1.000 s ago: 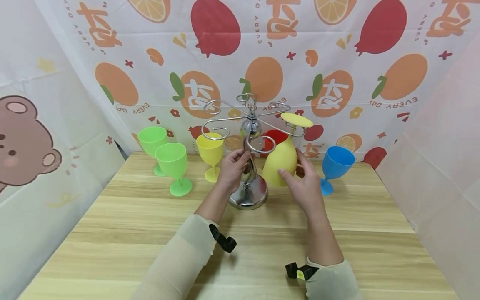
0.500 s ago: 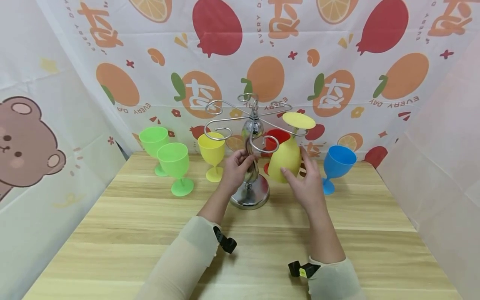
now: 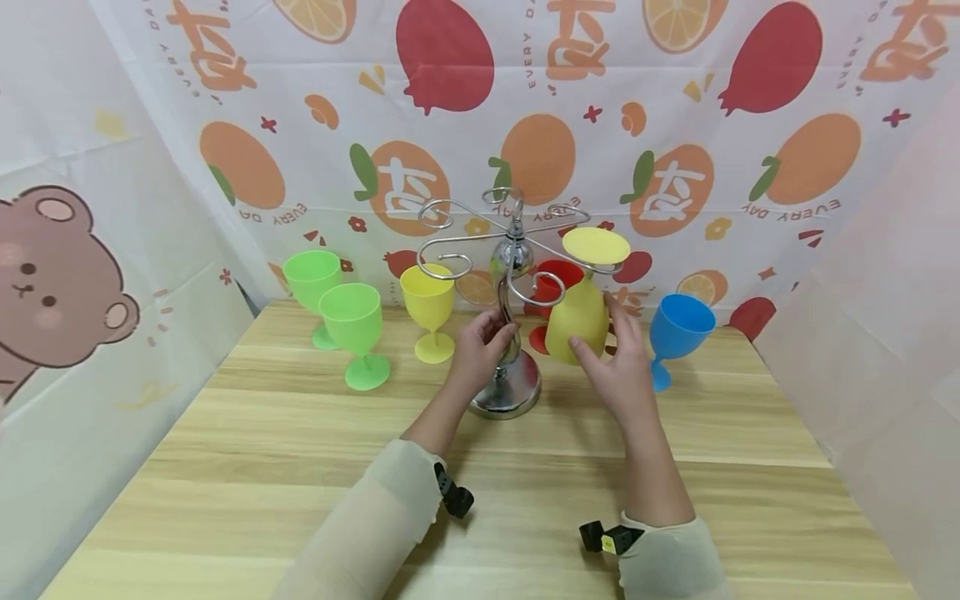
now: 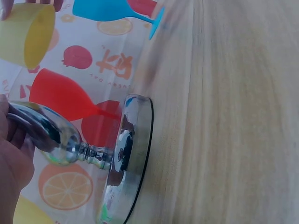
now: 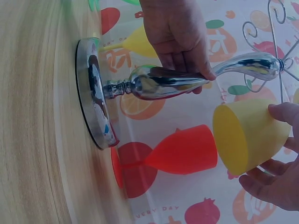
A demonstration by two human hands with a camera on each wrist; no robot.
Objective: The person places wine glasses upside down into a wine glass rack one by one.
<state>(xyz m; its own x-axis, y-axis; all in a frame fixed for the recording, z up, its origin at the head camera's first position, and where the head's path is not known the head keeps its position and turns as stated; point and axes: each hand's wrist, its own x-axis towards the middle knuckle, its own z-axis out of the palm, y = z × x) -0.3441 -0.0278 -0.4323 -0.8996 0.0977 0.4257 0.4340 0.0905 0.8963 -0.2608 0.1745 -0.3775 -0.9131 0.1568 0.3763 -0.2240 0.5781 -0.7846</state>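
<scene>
My left hand (image 3: 480, 348) grips the curved chrome stem of a wine glass rack (image 3: 517, 390), whose wire arms end in curls at the top. In my right hand (image 3: 624, 367) is a yellow goblet (image 3: 576, 323), held upside down by its bowl between thumb and fingers. The goblet's round foot (image 3: 596, 246) sits above the curl of the rack's right arm, its stem at the wire. In the right wrist view the goblet's mouth faces the table, well above it. A red goblet (image 5: 187, 151) stands upright behind the held one.
Two green goblets (image 3: 352, 321) and another yellow goblet (image 3: 429, 300) stand upright to the left on the wooden table (image 3: 300, 467). To the right stands a blue goblet (image 3: 681, 325). A fruit-print cloth (image 3: 450, 125) hangs close behind them.
The yellow goblet has straightened from a tilt and shifted slightly right relative to the red goblet, with its foot lower against the rack's curl. My left hand keeps its grip on the stem.
</scene>
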